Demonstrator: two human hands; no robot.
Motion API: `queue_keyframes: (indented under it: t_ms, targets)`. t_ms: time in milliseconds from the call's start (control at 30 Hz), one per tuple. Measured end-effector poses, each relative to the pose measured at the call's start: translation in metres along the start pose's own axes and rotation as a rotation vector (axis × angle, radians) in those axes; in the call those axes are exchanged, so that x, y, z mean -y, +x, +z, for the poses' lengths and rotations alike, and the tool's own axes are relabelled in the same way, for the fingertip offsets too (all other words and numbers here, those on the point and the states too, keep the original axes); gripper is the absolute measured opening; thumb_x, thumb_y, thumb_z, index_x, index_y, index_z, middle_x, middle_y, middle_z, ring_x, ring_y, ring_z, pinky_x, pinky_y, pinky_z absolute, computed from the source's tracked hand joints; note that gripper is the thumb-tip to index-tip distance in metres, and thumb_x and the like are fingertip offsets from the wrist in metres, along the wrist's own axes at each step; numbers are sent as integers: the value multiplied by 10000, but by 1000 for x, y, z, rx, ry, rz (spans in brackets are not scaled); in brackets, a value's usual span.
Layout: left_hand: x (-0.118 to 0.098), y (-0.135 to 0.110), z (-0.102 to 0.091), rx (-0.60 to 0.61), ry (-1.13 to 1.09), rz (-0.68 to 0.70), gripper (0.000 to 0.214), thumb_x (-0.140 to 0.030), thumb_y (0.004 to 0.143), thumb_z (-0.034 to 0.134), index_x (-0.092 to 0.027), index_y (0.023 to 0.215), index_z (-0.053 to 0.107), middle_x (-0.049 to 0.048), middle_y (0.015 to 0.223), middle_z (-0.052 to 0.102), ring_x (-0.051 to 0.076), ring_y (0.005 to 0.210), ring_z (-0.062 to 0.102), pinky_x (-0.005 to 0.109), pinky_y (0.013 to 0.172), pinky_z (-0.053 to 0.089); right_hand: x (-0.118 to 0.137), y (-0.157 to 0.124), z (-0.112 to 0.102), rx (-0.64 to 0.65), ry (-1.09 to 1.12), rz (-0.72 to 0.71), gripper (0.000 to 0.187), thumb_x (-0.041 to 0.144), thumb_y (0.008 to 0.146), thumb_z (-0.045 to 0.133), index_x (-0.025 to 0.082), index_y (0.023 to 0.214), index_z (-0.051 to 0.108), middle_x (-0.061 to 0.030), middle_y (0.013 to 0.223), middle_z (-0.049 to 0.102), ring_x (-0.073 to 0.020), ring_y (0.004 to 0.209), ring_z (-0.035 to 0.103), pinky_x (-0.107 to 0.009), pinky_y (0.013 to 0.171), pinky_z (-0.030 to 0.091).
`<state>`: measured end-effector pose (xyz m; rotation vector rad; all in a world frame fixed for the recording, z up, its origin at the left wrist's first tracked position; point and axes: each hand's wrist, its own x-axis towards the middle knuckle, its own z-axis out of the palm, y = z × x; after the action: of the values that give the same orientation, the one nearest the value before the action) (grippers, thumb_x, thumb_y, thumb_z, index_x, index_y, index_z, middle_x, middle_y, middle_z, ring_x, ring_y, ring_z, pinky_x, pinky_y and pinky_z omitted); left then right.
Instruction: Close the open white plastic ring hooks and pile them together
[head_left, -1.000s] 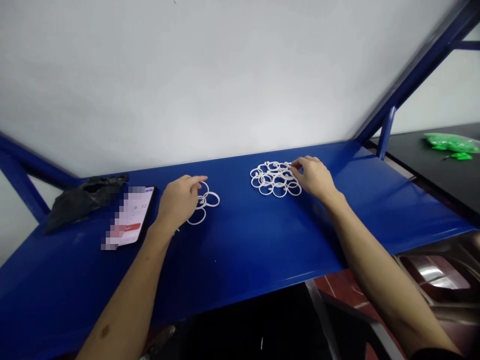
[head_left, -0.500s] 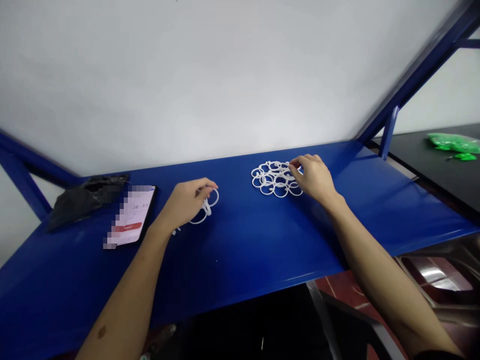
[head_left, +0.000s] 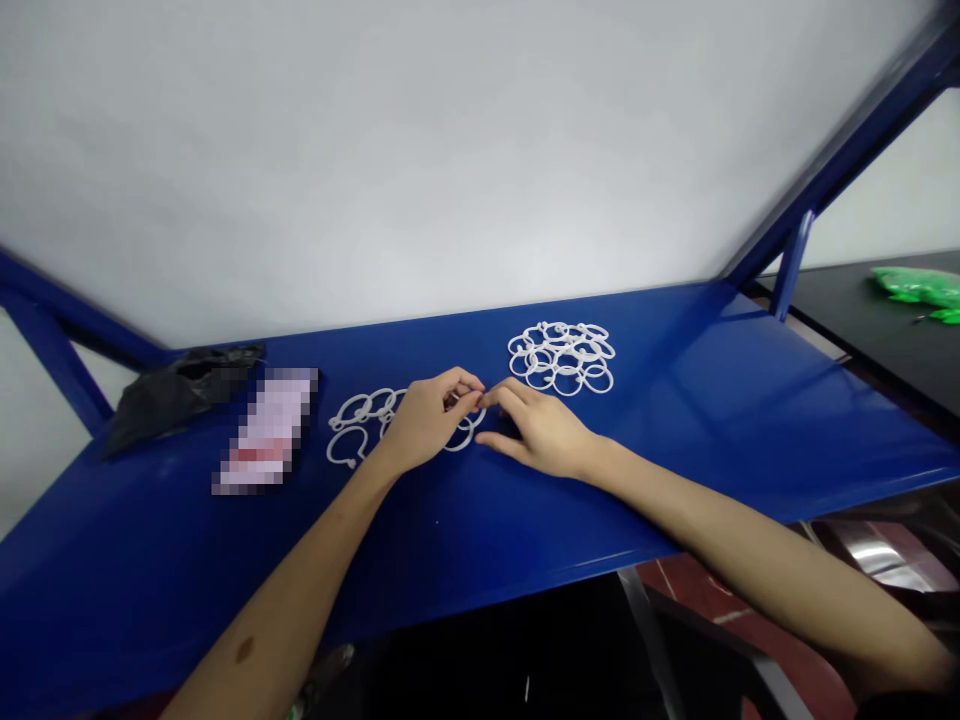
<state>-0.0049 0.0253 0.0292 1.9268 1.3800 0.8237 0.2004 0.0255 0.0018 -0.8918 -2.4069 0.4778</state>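
My left hand (head_left: 433, 415) is closed in a pinch at mid-table, over a row of white plastic shower curtain rings (head_left: 347, 430). Its fingertips are on a white curtain ring (head_left: 459, 446), partly hidden by the fingers. Facing it, my right hand (head_left: 538, 428) has thumb and index finger apart; the index tip meets the left fingertips and the ring's edge. Several more rings in the left group are partly covered by my left hand. Behind my right hand lies a heap of loose overlapping white curtain rings (head_left: 568, 384).
The blue table (head_left: 525, 540) runs up to a pale wall (head_left: 450, 180). At left lie a phone (head_left: 266, 425) with a blurred screen and a black plastic bag (head_left: 169, 405). Blue posts (head_left: 793, 265) frame the sides. A green packet (head_left: 919, 287) sits on a dark table at right.
My right hand has moved left from the ring heap to meet my left hand. My left hand has shifted right, and more of the left group of rings shows.
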Motion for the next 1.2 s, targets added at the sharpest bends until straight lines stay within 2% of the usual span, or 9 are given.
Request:
queue_keyframes:
  t_ms: [167, 333, 433, 533, 600, 767, 967, 1067, 1200]
  targets:
    - [1, -1, 10, -26, -170, -41, 131, -334, 911, 578, -216, 907, 634, -7, 766, 707, 121, 568, 612, 256, 574, 479, 3, 0, 5, 0, 145, 96, 200, 334, 955, 604, 202, 1084, 527, -60, 957, 674, -175, 792, 638, -319, 712, 512]
    - [4, 0, 14, -52, -295, -128, 124, -315, 902, 577, -207, 946, 621, 3, 778, 697, 119, 583, 625, 249, 570, 498, 1, 3, 1, -22, 309, 124, 139, 267, 946, 597, 206, 1061, 548, 9, 806, 663, -129, 680, 626, -258, 648, 478]
    - [8, 1, 17, -72, -379, -153, 139, -315, 892, 586, -203, 969, 619, 6, 789, 695, 124, 606, 641, 257, 593, 520, 3, 3, 0, -19, 294, 138, 106, 301, 978, 554, 205, 1011, 585, 16, 769, 662, -118, 655, 615, -248, 635, 457]
    - [10, 1, 20, -76, -412, -145, 169, -343, 886, 594, -205, 980, 622, 5, 789, 685, 133, 633, 646, 265, 601, 525, 6, 3, 1, -16, 282, 171, 192, 388, 934, 635, 204, 968, 594, 11, 780, 680, -120, 654, 625, -245, 616, 449]
    - [11, 1, 22, -72, -390, -140, 173, -346, 885, 589, -208, 984, 624, 2, 776, 681, 137, 633, 641, 270, 604, 521, 7, 3, 3, -22, 276, 196, 227, 395, 892, 686, 204, 964, 586, 14, 755, 682, -125, 634, 628, -245, 600, 449]
    - [11, 0, 23, -116, -237, -108, 166, -341, 886, 584, -216, 978, 644, 18, 833, 709, 142, 647, 641, 284, 628, 502, 6, 4, 6, -94, 301, 253, 66, 206, 900, 588, 211, 961, 561, 28, 713, 681, -116, 593, 629, -238, 599, 467]
    - [18, 2, 24, -109, -270, -123, 192, -368, 894, 592, -214, 997, 642, 5, 754, 687, 153, 644, 648, 282, 621, 500, 6, 5, 9, -130, 228, 275, 68, 213, 888, 565, 210, 955, 553, 14, 767, 680, -124, 617, 626, -255, 595, 465]
    - [24, 3, 21, -147, -228, -134, 189, -366, 893, 597, -217, 997, 647, 11, 791, 701, 152, 649, 652, 283, 629, 503, 7, 6, 4, -145, 218, 292, 120, 179, 846, 562, 212, 961, 559, 16, 739, 667, -128, 611, 617, -261, 597, 469]
    - [28, 5, 13, -206, -54, -160, 144, -341, 898, 592, -234, 963, 662, -8, 777, 699, 144, 601, 632, 287, 620, 478, 8, 8, -8, -219, 174, 290, 155, 175, 836, 542, 203, 980, 593, 3, 747, 663, -139, 640, 621, -285, 648, 491]
